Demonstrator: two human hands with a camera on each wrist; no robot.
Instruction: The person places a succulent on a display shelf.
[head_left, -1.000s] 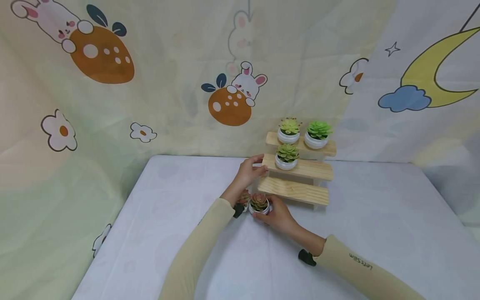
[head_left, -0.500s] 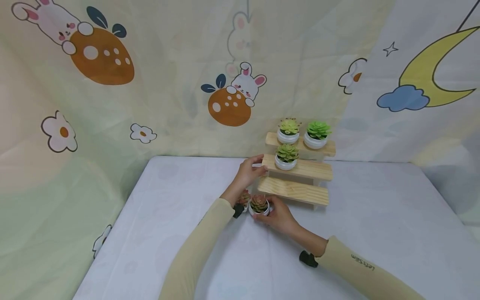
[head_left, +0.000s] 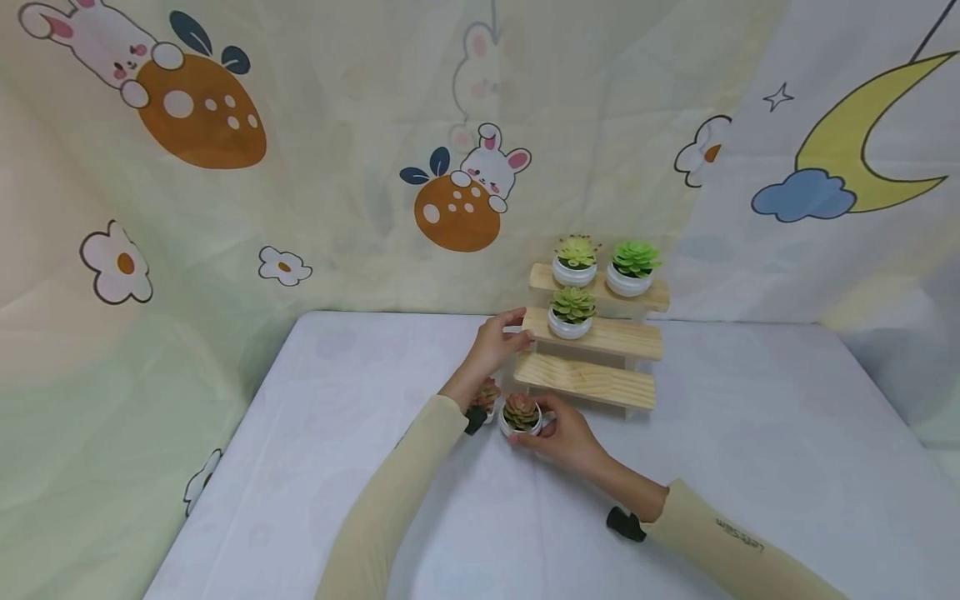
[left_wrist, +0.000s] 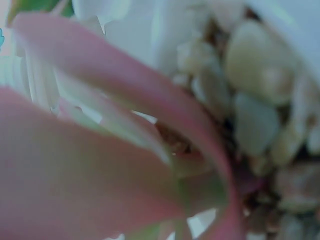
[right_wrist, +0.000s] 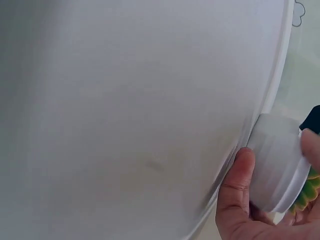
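Note:
In the head view, my right hand holds a small potted succulent with reddish leaves, low in front of the stand's bottom step. The right wrist view shows thumb and fingers around its white pot. My left hand grips the left end of the middle step of a tiered wooden plant stand. Under my left wrist stands another reddish succulent, partly hidden by the arm. Blurred pink leaves and pebbles fill the left wrist view.
Two green potted succulents, a yellowish one and a bright one, stand on the top step. A third green succulent sits on the middle step's left part. The white-covered table meets a printed cloth backdrop behind.
My right hand and the reddish succulent it holds have shifted slightly to the right and toward me. My left hand stays on the stand.

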